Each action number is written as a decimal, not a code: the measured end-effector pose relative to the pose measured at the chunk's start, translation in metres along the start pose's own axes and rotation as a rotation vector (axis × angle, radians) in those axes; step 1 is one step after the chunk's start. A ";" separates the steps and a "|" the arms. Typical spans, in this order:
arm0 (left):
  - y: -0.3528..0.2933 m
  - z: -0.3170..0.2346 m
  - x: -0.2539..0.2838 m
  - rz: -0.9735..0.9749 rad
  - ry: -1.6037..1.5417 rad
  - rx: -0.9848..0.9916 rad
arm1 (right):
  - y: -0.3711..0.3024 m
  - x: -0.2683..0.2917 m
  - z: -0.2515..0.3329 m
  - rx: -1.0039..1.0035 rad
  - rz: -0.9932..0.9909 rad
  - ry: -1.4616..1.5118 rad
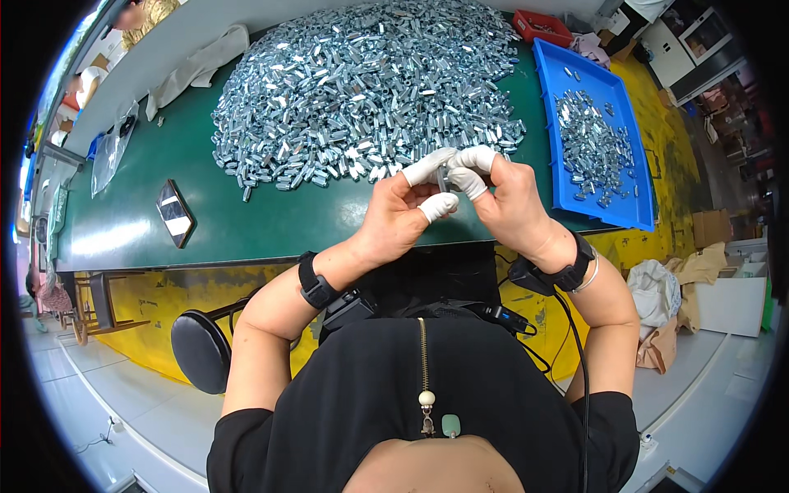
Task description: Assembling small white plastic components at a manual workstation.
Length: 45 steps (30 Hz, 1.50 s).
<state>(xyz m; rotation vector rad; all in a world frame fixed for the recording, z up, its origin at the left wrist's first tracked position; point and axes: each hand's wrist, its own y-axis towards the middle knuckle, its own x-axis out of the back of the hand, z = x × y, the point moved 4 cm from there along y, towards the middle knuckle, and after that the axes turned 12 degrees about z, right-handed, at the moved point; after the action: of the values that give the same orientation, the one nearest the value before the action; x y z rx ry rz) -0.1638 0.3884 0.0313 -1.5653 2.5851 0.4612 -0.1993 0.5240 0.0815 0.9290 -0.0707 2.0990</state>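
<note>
A small silvery elongated metal piece [443,178] lies between the two hands, long axis apparently running away from the body. The bare left hand [393,220], fingertips sheathed in white, pinches it; the similarly covered right hand [516,209] gathers its fingertips against it, their grip too hidden to tell. Beyond, a heap of silvery metal pieces [362,99] covers the glossy green tabletop [288,220]; a blue rectangular plastic tray [552,99] stands nearer the right hand, above yellow flooring [657,148].

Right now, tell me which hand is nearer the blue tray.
Right. The right hand is just left of the blue tray; the left hand is farther left.
</note>
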 end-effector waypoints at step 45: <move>-0.007 0.016 0.034 -0.136 -0.084 0.253 | -0.030 0.023 -0.120 -0.446 0.135 -0.367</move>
<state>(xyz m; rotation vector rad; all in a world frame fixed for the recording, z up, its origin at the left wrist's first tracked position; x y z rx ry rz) -0.1754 0.3608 0.0070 -1.5827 2.3477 0.1753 -0.2583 0.6017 0.0014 1.0354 -0.7764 1.8901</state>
